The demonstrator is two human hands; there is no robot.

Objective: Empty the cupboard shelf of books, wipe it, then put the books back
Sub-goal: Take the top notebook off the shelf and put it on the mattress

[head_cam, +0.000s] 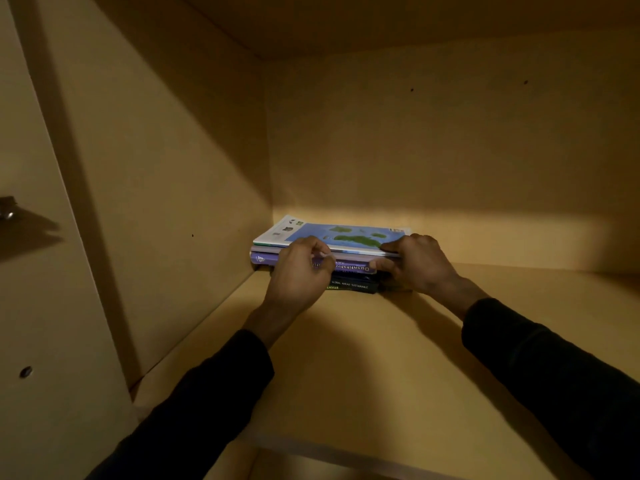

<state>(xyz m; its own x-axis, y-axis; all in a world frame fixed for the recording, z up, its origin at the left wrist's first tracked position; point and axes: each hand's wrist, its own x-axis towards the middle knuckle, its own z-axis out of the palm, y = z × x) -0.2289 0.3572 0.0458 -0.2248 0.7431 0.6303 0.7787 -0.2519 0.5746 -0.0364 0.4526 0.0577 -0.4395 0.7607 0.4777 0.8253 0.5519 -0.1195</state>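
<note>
A flat stack of several books lies in the back left corner of the wooden cupboard shelf. The top book has a blue cover with green patches and a white band on its left. Below it are a purple spine and dark spines with printed titles. My left hand grips the stack's front left part, fingers curled over the top book's edge. My right hand grips the stack's front right corner, thumb on the top cover. Both sleeves are dark.
The cupboard's left side wall and back wall close in the stack. An open door with a metal hinge stands at the far left. The shelf's front edge runs across the bottom.
</note>
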